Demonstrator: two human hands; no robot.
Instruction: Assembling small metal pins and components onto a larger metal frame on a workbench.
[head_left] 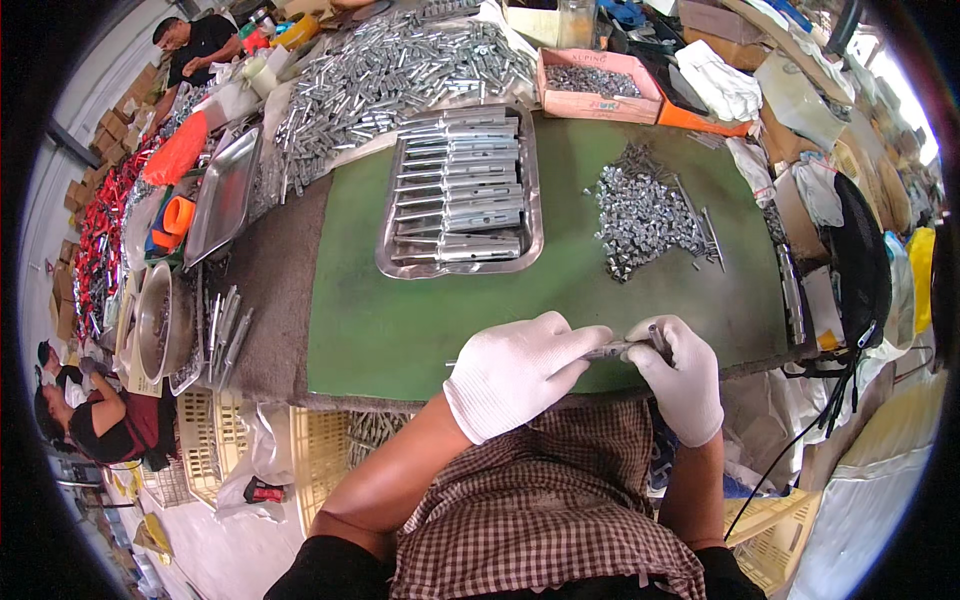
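Both my hands wear white knitted gloves and meet above the front edge of the green mat [430, 330]. My left hand [525, 372] is closed around a slim silver metal tube [605, 351], whose thin rod end shows past the wrist side. At the tube's other end, my right hand [682, 375] pinches a short metal cylinder [656, 338] between thumb and fingers. Just beyond, a steel tray [460, 271] holds several silver tube-and-rod pieces [470, 215] laid side by side. Right of it lies a heap of small shiny metal parts [645, 215].
Long thin rods [712, 238] lie beside the heap. A large mound of metal tubes [400, 75] covers the far table. A pink box [600, 88] of small parts stands at the back. Left are an empty steel tray [222, 195] and a metal bowl [155, 320]. Other people work at left.
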